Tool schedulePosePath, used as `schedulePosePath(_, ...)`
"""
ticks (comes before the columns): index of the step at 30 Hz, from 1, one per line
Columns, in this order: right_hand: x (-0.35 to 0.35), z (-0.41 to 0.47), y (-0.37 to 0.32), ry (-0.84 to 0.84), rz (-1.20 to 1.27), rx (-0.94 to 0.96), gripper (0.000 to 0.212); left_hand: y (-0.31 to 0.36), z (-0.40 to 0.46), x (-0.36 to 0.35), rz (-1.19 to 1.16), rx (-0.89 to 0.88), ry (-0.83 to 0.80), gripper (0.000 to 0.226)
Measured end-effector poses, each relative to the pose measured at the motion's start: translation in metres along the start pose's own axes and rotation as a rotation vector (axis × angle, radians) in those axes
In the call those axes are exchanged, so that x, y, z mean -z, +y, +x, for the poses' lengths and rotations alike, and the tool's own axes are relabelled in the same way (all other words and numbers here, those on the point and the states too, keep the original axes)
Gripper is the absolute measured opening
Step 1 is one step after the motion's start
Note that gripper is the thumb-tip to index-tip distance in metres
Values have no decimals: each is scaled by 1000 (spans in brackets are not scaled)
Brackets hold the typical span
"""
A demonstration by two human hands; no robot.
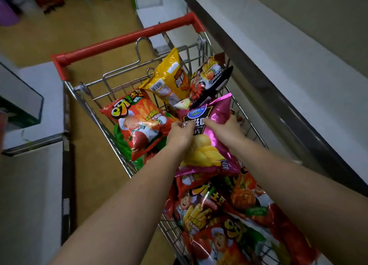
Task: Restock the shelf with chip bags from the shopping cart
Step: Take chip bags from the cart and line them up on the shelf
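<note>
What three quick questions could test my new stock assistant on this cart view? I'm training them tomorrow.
1. True or false: both hands grip the pink chip bag.
2. Multiple choice: the yellow chip bag lies A) under the pink bag, B) at the handle end of the shopping cart, C) on the shelf.
3. Fill in: the cart's handle is coloured ____.

Key
1. True: the left hand and right hand each hold the bag's upper part.
2. B.
3. Red.
</note>
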State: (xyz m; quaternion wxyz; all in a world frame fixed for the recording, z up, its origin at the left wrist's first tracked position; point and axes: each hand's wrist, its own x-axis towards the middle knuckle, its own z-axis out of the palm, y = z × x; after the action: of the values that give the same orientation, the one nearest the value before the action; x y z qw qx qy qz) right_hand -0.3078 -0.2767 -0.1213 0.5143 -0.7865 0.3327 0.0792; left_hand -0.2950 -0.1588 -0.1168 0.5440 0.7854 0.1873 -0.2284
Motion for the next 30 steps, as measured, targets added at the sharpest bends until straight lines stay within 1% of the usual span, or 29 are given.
schedulePosePath(1, -2, 5, 3, -12, 3, -27, 120, 0, 2, -2, -5, 5, 0, 61)
schedulePosePath(2, -2, 6, 5, -19, -5, -41, 118, -1, 4, -3, -11, 14, 0, 62)
schedulePosePath(4, -1, 10, 8, -17, -13, -43, 106, 0, 6, -6, -7, 27, 6, 63)
schedulePosePath(6, 3, 11, 11, -40, 27, -30, 108, 0, 7, -7, -7, 27, 24, 61)
schedulePosePath(8, 7, 19, 20, -107, 147, -25, 111, 0, 6, -8, -47, 28, 40, 57)
schedulePosePath(9, 10, 22, 24, -143, 196, -29, 105, 1, 4, -9, -66, 31, 46, 55)
schedulePosePath(10, 14, 19, 22, -179, 232, -38, 95, 1, 1, -9, -78, 35, 54, 54)
schedulePosePath(13, 31, 8, 19, -253, 313, -14, 47, 2, -6, -9, -103, 49, 51, 53)
schedulePosePath(14, 35, 7, 20, -277, 345, -9, 35, 1, -9, -9, -128, 46, 40, 49)
schedulePosePath(16, 44, 4, 20, -334, 427, 1, 21, 4, -21, -7, -200, 49, 10, 37)
schedulePosePath(17, 47, 4, 19, -365, 458, 4, 17, 4, -27, -5, -253, 50, -13, 39)
schedulePosePath(18, 50, 1, 18, -401, 479, -3, 18, 5, -32, -3, -297, 50, -45, 52)
schedulePosePath(19, 51, 0, 17, -436, 488, -14, 24, 7, -36, -1, -317, 52, -86, 67)
schedulePosePath(20, 52, -2, 14, -471, 488, -25, 33, 9, -41, 2, -326, 49, -117, 74)
schedulePosePath(21, 51, -3, 11, -495, 492, -26, 43, 12, -46, 5, -327, 20, -135, 65)
schedulePosePath(22, 50, -4, 7, -515, 500, -22, 49, 14, -51, 8, -332, -15, -143, 48)
schedulePosePath(23, 49, -5, 4, -530, 507, -9, 50, 14, -55, 11, -342, -36, -150, 38)
schedulePosePath(24, 47, -8, -1, -547, 512, 2, 48, 15, -58, 15, -353, -53, -155, 39)
schedulePosePath(26, 42, -14, -10, -582, 516, 28, 39, 13, -66, 24, -384, -89, -150, 48)
schedulePosePath(28, 32, -19, -18, -621, 506, 54, 32, 7, -68, 37, -426, -105, -91, 53)
schedulePosePath(30, 19, -24, -25, -665, 479, 62, 34, 0, -69, 51, -469, -98, -26, 67)
